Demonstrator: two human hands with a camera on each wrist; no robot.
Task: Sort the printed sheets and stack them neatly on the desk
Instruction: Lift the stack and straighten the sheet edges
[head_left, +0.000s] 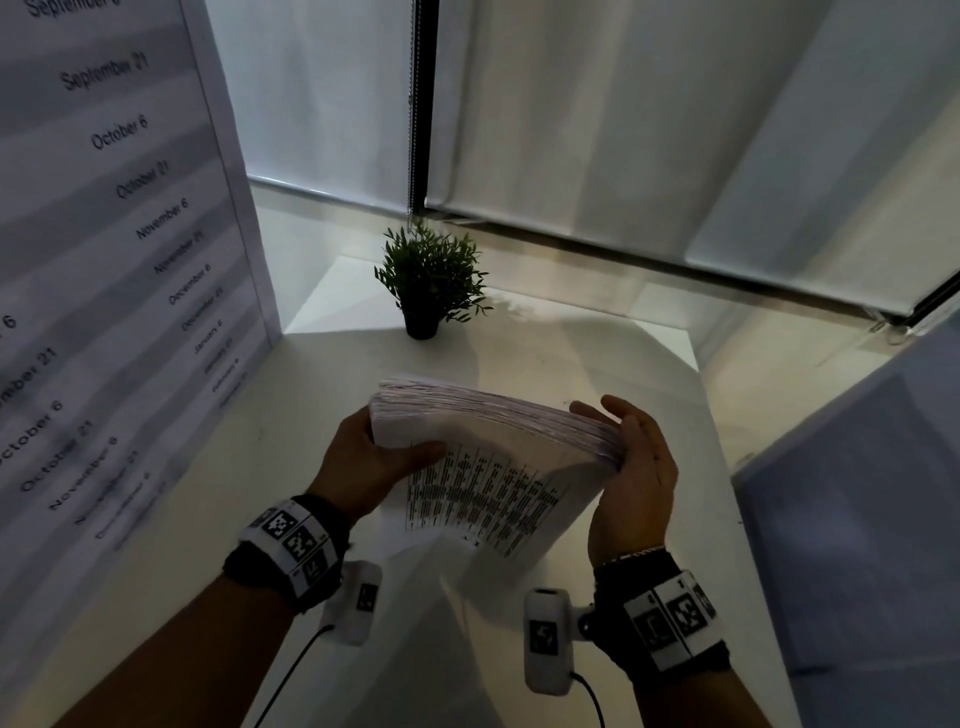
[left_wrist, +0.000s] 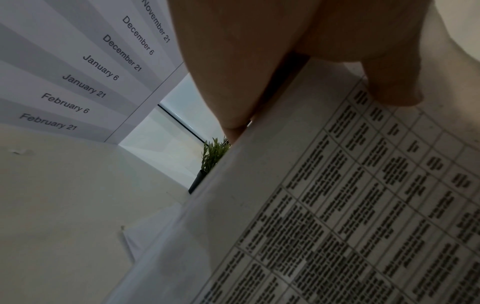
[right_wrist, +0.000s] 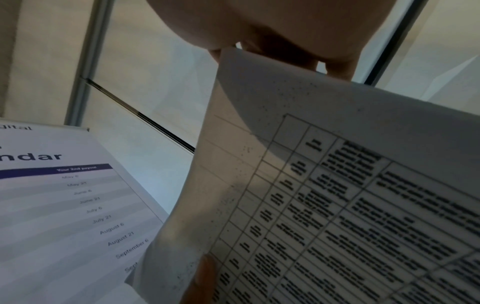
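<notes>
The left hand (head_left: 363, 462) holds the stack of printed sheets (head_left: 493, 431) in a closed grip, thumb on top. The right hand (head_left: 636, 467) stands upright, its grip curled around the opposite edge, above the counter (head_left: 597, 364).

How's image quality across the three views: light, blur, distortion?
Head: dim, daylight through the blinds leaves a bright patch on the desk around the plant; wide-angle bend at the edges; calendar text smeared. Left wrist: left hand close and soft, table print on the sheets blurred, unreadable. Right wrist: sheets backlit, shadowed, print equally unreadable.
</notes>
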